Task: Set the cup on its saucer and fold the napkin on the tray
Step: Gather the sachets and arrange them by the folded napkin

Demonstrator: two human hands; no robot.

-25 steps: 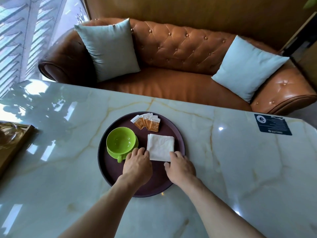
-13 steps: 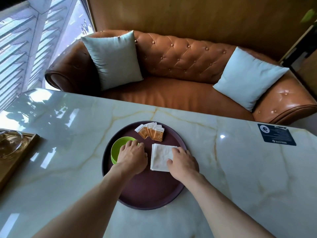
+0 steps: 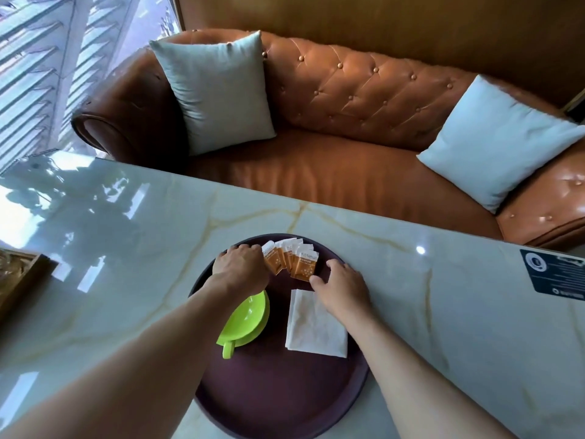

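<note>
A round dark purple tray (image 3: 278, 394) lies on the marble table. On its left part a lime green cup (image 3: 248, 318) stands on its green saucer, handle toward me, partly hidden by my left forearm. To the right of the cup lies a folded white napkin (image 3: 313, 331). Several orange sugar packets (image 3: 294, 261) are fanned out at the tray's far edge. My left hand (image 3: 240, 267) is at the left end of the fan, its bent fingers touching the first packet. My right hand (image 3: 343, 286) rests flat, fingertips at the last packet's lower corner.
A wooden box (image 3: 19, 280) sits at the table's left edge, and a dark printed sticker (image 3: 554, 274) is on the table at right. Beyond the far edge stands a brown leather sofa (image 3: 348, 179) with two pale blue cushions.
Both hands left the napkin and cup and reached forward to the sugar packets. The view has moved closer over the tray.
</note>
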